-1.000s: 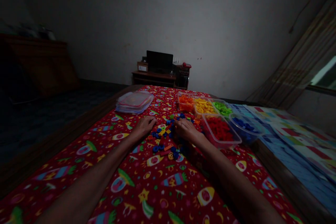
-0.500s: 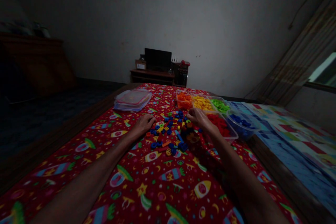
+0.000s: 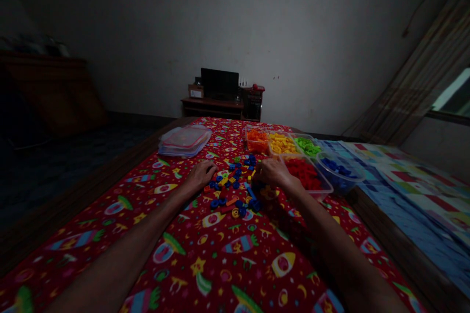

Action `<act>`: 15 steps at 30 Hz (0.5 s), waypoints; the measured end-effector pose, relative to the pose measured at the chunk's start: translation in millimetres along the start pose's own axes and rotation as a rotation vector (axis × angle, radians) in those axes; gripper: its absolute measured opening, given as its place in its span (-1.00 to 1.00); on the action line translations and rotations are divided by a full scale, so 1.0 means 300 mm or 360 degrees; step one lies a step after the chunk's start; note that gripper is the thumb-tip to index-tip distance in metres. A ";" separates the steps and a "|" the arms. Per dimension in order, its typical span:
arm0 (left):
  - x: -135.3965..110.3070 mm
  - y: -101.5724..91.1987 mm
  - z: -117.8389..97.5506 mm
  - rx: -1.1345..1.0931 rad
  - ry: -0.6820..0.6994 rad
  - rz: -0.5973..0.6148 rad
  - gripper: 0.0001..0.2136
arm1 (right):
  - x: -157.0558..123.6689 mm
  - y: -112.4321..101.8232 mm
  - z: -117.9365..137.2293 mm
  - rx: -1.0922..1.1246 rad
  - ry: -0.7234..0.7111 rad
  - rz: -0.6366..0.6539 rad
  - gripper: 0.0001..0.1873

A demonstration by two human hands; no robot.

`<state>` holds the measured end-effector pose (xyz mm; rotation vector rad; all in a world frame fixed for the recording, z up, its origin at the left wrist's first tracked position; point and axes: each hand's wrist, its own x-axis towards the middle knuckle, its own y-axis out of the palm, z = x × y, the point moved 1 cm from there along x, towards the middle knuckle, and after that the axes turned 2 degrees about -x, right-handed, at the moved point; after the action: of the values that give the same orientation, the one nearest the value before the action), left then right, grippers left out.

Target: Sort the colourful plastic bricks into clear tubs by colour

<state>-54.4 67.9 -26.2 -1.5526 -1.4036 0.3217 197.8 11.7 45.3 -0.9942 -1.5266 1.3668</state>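
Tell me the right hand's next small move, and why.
Probably pinch one loose piece from the mixed pile: the right hand is at the pile's right side, fingers bent downward, and the tubs alongside hold pieces grouped by color. Whether it already grips one is hidden.

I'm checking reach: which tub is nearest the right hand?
The red-filled tub, beside the right hand; the orange-filled tub, yellow-filled tub and green-filled tub stand farther back, the blue-filled tub farther right.
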 end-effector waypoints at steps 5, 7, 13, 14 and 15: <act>0.007 0.015 0.018 0.0053 0.0019 -0.0014 -0.72 | -0.003 -0.075 -0.089 0.0315 -0.0050 -0.0116 -0.79; 0.007 0.020 0.025 0.0048 0.0036 -0.0048 -0.72 | 0.018 -0.104 -0.110 0.0395 -0.0063 -0.0114 -0.81; 0.002 0.027 0.034 0.0034 0.0074 -0.0101 -0.72 | 0.231 -0.228 -0.136 0.0171 0.0084 -0.0169 -0.82; 0.001 0.027 0.033 0.0038 0.0070 -0.0098 -0.71 | 0.275 -0.253 -0.143 0.0134 0.0117 -0.0250 -0.80; 0.000 0.027 0.032 0.0042 0.0068 -0.0096 -0.71 | 0.317 -0.275 -0.150 0.0098 0.0154 -0.0328 -0.77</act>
<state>-56.6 73.7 -37.0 -1.4846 -1.4046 0.2677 206.3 108.4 137.3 -0.8284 -1.4626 1.1968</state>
